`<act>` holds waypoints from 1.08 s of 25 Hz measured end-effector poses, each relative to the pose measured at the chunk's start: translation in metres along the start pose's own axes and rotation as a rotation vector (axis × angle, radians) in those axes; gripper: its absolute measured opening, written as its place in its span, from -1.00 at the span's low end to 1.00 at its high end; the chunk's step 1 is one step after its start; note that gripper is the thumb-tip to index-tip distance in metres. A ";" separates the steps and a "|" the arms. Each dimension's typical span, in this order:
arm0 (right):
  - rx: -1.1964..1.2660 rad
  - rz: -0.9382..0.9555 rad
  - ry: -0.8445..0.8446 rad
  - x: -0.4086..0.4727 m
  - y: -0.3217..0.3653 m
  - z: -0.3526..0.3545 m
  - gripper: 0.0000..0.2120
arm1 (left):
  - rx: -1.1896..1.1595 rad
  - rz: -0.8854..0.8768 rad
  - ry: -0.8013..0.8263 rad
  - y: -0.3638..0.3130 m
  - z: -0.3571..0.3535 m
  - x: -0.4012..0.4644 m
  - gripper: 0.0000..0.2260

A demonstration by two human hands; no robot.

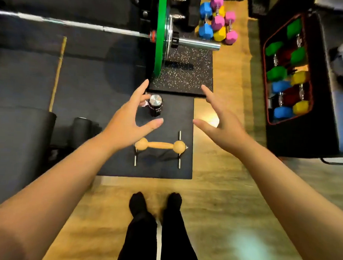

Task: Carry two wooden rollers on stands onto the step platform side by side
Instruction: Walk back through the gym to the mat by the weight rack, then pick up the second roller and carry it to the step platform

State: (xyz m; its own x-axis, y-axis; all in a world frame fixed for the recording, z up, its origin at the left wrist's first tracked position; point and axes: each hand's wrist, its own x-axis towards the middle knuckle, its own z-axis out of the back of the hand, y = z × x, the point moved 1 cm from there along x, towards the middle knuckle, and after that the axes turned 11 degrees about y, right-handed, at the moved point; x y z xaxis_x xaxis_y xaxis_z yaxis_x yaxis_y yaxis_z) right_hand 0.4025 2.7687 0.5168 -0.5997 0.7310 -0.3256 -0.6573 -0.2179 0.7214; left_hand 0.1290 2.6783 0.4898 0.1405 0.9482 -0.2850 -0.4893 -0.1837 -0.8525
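Note:
One wooden roller [159, 145] with rounded ends rests on a metal stand with two thin bars, on a black rubber mat [165, 169] in front of my feet. My left hand [128, 120] hovers above and to the left of the roller, fingers spread, holding nothing. My right hand [220, 120] is out to the right of the mat, open too, over the wooden floor. Both hands are apart from the roller. Only this one roller shows. I cannot tell which surface is the step platform.
A dark jar with a shiny lid [155, 105] stands on the mat beyond the roller. A barbell with a green plate [160, 31] rests on a speckled mat [184, 77]. Coloured dumbbells [216, 21] lie behind. A black bin of dumbbells [287, 76] stands right.

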 end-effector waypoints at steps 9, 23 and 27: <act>0.264 -0.124 0.042 0.037 -0.189 -0.158 0.04 | -0.082 0.212 -0.063 0.229 -0.117 -0.005 -0.01; 0.687 -0.454 -0.031 0.068 -0.397 -0.343 0.26 | -0.228 0.486 -0.245 0.472 -0.231 0.052 0.05; 0.717 -0.529 -0.096 0.095 -0.425 -0.375 0.10 | -0.350 0.588 -0.278 0.500 -0.254 0.081 -0.32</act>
State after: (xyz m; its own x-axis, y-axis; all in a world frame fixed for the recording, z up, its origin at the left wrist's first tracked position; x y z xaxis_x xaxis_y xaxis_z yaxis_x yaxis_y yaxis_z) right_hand 0.4537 2.6889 -0.0500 -0.2377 0.6790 -0.6946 -0.3746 0.5957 0.7105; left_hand 0.1140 2.5978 -0.0711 -0.3060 0.6900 -0.6559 -0.1066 -0.7095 -0.6966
